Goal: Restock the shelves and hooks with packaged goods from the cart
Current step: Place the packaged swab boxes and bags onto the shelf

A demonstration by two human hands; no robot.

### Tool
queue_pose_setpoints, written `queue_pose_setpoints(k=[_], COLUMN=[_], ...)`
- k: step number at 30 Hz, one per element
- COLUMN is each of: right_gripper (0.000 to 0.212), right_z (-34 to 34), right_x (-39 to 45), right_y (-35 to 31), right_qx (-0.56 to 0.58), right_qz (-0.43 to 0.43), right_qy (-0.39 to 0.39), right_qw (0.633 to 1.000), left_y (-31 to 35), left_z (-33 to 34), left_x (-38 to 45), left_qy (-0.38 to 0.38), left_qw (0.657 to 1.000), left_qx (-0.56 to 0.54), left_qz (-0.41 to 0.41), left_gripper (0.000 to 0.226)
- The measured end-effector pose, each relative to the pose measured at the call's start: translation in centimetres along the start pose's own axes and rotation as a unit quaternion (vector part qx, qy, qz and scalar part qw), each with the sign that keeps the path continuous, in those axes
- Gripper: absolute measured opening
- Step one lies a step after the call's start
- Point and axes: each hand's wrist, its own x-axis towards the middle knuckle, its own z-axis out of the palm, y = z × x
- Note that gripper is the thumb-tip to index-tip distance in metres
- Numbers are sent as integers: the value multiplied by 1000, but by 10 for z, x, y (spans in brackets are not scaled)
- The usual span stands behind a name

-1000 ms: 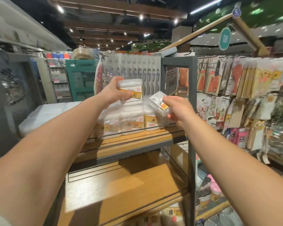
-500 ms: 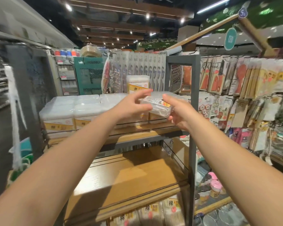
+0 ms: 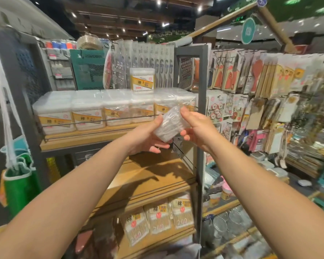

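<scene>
Head view shows both hands raised in front of a wooden shelf unit with a dark grey metal frame (image 3: pixel 202 101); the left hand (image 3: pixel 148 135) cups a small clear plastic packet (image 3: pixel 168 125) from below and the left side, while the right hand (image 3: pixel 196 126) pinches its upper right end, so both are grasping the same packet, which sits tilted in the air just before the top shelf's front edge; the top wooden shelf (image 3: pixel 79 139) carries a row of white plastic boxes with yellow labels (image 3: pixel 88 113) behind a thin wire rail; one more white box with a yellow label (image 3: pixel 142 81) stands alone on top of that row; the middle wooden shelf (image 3: pixel 148 176) lies bare under the hands' shadows; flat clear packets of cotton swabs (image 3: pixel 157 217) lean on the lowest shelf; hanging carded goods (image 3: pixel 251 77) fill the hooks to the right; a green drawstring bag (image 3: pixel 19 184) hangs at the left.
</scene>
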Motion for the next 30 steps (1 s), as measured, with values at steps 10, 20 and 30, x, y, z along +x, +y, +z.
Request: queue_pose_setpoints(k=[10, 20, 30], right_gripper=[40, 34, 7], right_z=[-23, -21, -22], right_x=[-17, -26, -18], right_y=[59, 104, 166], right_qx=[-40, -11, 102], right_qz=[47, 174, 206], right_qy=[14, 31, 77], right_qw=[998, 984, 970], left_y=[-57, -116, -161], left_z=[32, 38, 24], left_x=[5, 21, 45], left_qy=[-90, 108, 17], left_qw=[986, 985, 996], left_qx=[-108, 136, 41], left_qz=[-95, -4, -75], left_gripper=[65, 60, 16])
